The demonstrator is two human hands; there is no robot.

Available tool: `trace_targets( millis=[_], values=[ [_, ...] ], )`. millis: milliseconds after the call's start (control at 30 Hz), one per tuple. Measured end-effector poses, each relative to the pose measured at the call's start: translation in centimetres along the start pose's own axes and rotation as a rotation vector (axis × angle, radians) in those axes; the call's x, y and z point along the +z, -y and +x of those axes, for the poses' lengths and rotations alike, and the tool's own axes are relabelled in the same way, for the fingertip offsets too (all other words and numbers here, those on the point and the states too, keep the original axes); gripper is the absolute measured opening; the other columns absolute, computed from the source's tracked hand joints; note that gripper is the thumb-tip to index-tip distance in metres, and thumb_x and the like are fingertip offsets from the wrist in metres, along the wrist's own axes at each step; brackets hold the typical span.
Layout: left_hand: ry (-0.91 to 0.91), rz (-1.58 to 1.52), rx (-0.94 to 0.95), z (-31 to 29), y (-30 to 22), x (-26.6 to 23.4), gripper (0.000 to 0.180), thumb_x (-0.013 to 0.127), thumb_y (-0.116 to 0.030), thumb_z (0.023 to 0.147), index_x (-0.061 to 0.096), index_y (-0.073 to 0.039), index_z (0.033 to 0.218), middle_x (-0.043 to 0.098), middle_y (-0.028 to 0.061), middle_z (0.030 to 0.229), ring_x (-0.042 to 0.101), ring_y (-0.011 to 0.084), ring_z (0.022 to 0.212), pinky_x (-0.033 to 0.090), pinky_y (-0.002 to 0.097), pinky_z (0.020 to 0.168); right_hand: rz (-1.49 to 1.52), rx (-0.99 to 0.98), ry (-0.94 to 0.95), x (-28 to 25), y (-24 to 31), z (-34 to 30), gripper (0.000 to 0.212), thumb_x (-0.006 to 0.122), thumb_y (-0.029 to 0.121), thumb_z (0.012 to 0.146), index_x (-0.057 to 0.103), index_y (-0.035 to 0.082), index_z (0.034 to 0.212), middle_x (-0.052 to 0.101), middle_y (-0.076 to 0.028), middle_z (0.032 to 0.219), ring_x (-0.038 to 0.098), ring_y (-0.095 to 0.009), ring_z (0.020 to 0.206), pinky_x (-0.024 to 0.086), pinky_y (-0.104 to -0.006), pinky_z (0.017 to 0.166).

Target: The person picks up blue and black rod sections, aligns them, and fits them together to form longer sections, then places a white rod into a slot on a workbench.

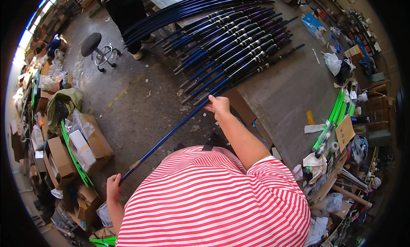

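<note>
One blue rod (170, 134), two-handed: left hand (114, 187) has fingers wrapped round its 8 o'clock end, right hand (219, 106) grips farther up, more rods (239, 42) on the bench (277, 106) at 1 o'clock.

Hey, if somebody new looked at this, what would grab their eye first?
Probably the crowd of dark fishing rods fanned across the top centre, partly over the grey table. Next, the long blue rod slanting from the left hand at lower left to the right hand near the middle. The bright green rods at right and the red-and-white striped shirt below also stand out.
</note>
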State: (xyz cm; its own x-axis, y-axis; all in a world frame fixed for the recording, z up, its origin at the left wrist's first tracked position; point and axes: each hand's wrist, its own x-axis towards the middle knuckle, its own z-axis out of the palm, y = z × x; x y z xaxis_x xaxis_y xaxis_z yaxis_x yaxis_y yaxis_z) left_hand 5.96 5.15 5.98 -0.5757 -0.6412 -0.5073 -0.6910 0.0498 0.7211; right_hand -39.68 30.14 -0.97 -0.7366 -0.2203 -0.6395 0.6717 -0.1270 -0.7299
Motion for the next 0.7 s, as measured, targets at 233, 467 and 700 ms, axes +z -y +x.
trace_targets(
  millis=[233,467,700],
  values=[
    [0.101,-0.156,-0.107,3.5,-2.5,2.9,0.035,0.052,-0.032,0.087,0.052,-0.007,0.061,0.041,-0.0041,0.046,0.033,0.0044,0.036,0.021,0.0213,0.036,-0.029,-0.004,-0.06,-1.4,0.7,1.3,0.016,0.054,0.009,0.085,0.054,-0.008,0.083,0.062,-0.016,0.08,0.063,-0.024,0.064,0.055,-0.0345,0.056],
    [0.272,-0.277,-0.15,10.1,-6.9,10.7,0.034,0.051,-0.035,0.088,0.052,-0.007,0.068,0.039,-0.0037,0.05,0.03,0.0058,0.038,0.021,0.0224,0.036,-0.204,-0.065,-0.033,-4.7,3.3,-0.2,0.023,0.056,0.014,0.084,0.057,-0.005,0.097,0.064,-0.016,0.086,0.064,-0.02,0.063,0.051,-0.0259,0.05],
    [0.65,-0.51,-0.243,14.7,-13.1,22.3,0.035,0.05,-0.036,0.089,0.056,-0.002,0.092,0.053,0.0049,0.07,0.036,0.0071,0.044,0.03,0.0215,0.039,-0.083,-0.138,-0.194,-12.4,5.0,-0.4,0.017,0.054,0.014,0.086,0.056,-0.001,0.094,0.063,-0.011,0.079,0.062,-0.017,0.061,0.051,-0.0254,0.051]
  ],
)
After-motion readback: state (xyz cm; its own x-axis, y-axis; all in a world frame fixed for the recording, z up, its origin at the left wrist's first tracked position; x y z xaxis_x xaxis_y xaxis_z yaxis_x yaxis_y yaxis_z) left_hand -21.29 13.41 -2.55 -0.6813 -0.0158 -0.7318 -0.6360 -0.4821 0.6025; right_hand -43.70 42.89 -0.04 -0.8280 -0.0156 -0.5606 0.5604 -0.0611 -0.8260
